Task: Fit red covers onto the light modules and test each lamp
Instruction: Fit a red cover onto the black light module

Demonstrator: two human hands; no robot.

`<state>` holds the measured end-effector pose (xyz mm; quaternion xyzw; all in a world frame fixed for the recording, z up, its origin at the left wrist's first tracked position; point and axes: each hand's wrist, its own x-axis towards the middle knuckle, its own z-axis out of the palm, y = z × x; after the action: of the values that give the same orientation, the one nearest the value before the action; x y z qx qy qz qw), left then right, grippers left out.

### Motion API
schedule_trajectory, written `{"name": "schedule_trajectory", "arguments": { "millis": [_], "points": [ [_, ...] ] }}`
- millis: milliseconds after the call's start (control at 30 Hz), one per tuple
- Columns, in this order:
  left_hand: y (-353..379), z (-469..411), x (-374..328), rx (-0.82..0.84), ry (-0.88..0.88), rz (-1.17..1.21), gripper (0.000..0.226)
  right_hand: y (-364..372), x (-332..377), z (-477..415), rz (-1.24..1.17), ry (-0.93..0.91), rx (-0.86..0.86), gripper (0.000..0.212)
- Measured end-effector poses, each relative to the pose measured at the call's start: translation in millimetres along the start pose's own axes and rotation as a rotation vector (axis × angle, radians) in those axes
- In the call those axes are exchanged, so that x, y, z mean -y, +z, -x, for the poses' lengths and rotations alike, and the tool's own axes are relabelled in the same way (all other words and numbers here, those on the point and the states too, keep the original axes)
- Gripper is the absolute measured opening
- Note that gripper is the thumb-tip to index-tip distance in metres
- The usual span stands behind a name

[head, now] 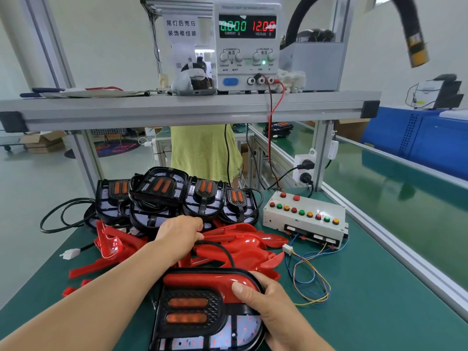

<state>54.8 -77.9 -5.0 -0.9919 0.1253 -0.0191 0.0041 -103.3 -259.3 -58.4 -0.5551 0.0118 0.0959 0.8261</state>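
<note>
The left hand (178, 235) reaches forward over the heap of loose red covers (243, 240), its fingers (195, 225) curled downward and closed on the black cable (222, 252), which comes out from under the palm and curves back to the near light module (200, 315). The fingertips are tucked under the hand and cannot be seen. The right hand (268, 305) grips that module by its right edge: the thumb (239, 287) presses flat on the red cover (202, 277) lying across the module's top, while the other fingers wrap round the rim and are mostly hidden behind it. The module lies on the green table (379, 300) just in front of the person, with its lower edge cut off by the frame. Behind the red heap stands a stack of more light modules (177, 196), overlapping so that their count is hard to make out. To the right sits a white test box (304, 219) with coloured buttons, and a loose white connector (287, 248) on thin wires lies beside it. On the shelf above, the power supply (247, 46) reads 0.000 and 12.00.
</note>
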Motion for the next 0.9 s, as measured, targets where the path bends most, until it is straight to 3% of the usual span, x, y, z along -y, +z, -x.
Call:
{"name": "schedule_trajectory", "arguments": {
  "millis": [100, 200, 633, 900],
  "points": [
    [-0.7, -2.4, -3.9, 0.008, 0.016, -0.201, 0.027, -1.0, -0.8, -1.1, 0.012, -0.003, -0.005, 0.054],
    [3.4, -4.9, -3.2, -0.013, 0.069, -0.224, 0.022, -1.5, -2.0, -1.8, 0.032, -0.011, -0.004, 0.051],
    [11.6, 0.0, 5.4, 0.044, -0.022, 0.239, 0.014, -2.8, -0.7, -2.1, 0.014, 0.026, -0.004, 0.051],
    [3.2, -2.5, 4.8, 0.159, -0.17, 0.771, 0.014, -4.7, 0.9, -0.2, 0.013, 0.038, 0.024, 0.054]
  ]
}}
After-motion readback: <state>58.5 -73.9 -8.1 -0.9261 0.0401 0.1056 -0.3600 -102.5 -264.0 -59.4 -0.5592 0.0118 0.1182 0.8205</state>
